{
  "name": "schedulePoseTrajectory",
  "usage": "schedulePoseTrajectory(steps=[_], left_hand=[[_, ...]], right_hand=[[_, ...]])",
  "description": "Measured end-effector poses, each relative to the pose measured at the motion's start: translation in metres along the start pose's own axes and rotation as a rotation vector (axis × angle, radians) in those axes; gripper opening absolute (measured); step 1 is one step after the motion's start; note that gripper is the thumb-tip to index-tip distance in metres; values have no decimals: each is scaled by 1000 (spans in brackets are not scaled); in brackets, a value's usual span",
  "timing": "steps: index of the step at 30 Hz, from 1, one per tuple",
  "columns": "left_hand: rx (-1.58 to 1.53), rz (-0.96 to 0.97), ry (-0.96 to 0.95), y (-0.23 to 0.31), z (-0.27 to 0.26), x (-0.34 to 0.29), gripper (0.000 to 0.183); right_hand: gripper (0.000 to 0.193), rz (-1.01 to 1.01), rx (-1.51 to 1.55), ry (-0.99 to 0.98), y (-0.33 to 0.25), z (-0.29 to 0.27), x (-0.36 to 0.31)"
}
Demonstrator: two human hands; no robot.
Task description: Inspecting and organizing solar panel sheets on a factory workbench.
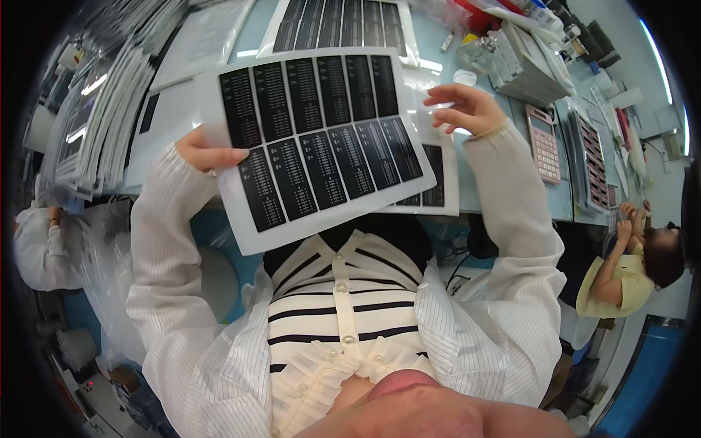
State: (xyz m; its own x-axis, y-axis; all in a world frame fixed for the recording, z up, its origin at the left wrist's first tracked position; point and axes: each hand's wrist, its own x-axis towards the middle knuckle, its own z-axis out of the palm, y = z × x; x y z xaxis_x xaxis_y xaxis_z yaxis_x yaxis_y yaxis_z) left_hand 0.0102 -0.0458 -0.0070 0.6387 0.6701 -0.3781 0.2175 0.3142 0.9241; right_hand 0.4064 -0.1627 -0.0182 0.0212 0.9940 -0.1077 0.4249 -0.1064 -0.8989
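My left hand (212, 151) grips the left edge of a white sheet (292, 234), thumb on top. Two rows of black printed rectangles cover the sheet, which is tilted above the table's front edge. Off the sheet's right side, my right hand (469, 109) is raised with its fingers apart, holding nothing. Beneath the held sheet lies another sheet (447, 175) with black rectangles, mostly hidden. A third sheet (336, 25) of the same kind rests on the table behind it.
Tall stacks of sheets (109, 102) stand on the left. To the right are a pink calculator (544, 146), a grey-white box (522, 66), a clear bottle (478, 55) and a rack of dark pieces (590, 160). One person in yellow (617, 281) sits at the right, another in white (44, 244) at the left.
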Motion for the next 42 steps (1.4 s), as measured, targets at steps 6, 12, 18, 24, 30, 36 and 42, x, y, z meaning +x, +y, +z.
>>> schedulePoseTrajectory(steps=[6,12,18,24,30,36,42], left_hand=[[166,-20,-65,14,-10,67,58],[249,-4,-144,9,-10,82,51],[166,-4,-185,8,-6,85,32],[241,137,-44,13,-6,72,22],[238,117,-42,11,-6,69,17],[211,153,-82,4,-5,75,18],[332,42,-49,-4,-2,87,23]], right_hand=[[39,101,103,-210,20,-21,47],[10,229,273,-285,11,-29,36],[10,91,256,-168,2,-38,17],[9,182,312,-114,-12,-31,12],[9,226,320,-101,-14,-30,10],[13,323,247,-94,-15,-28,9],[24,365,181,-160,-2,-20,19]])
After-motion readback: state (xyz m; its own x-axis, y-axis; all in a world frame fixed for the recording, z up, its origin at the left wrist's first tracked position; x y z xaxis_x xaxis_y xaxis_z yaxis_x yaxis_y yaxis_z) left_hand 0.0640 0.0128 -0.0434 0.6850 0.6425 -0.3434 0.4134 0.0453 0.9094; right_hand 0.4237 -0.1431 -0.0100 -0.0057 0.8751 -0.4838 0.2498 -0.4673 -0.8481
